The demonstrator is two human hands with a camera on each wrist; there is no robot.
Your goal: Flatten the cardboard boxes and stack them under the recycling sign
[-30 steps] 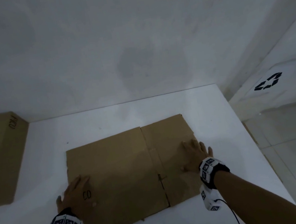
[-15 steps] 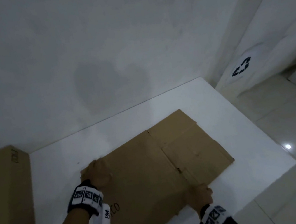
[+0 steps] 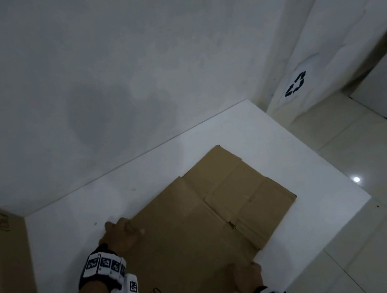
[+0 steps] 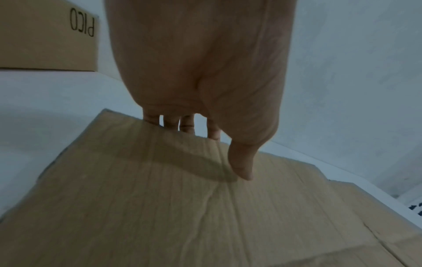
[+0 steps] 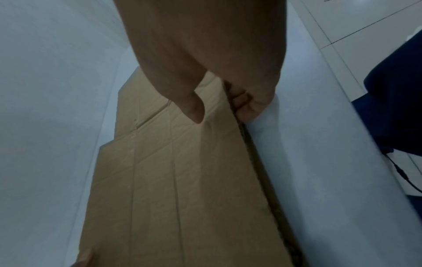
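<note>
**Both hands grip the flattened box on the table**

At the far left of the white table [image 3: 73,223] stands an unflattened cardboard box [image 3: 5,277], closed, with "PICO" lettered on its top; it sits well apart from the work in the middle.

The left hand [image 3: 123,236] grips the far left edge of the flattened cardboard box [image 3: 201,233]. In the left wrist view its fingers [image 4: 170,122] curl down over the edge and out of sight beneath it, while the thumb lies on the upper face.

The flattened box lies askew on the table (its folded flaps point toward the right corner), and "PICO" is printed near its close end.

The right hand [image 3: 248,277] holds the near edge of the same sheet: the right wrist view shows the thumb on top and the fingers [image 5: 242,101] curled under the edge, which sits a little off the table there.

Further right, past the table's corner, a recycling sign [image 3: 295,83] hangs low on the wall above the pale tiled floor [image 3: 380,167].
</note>
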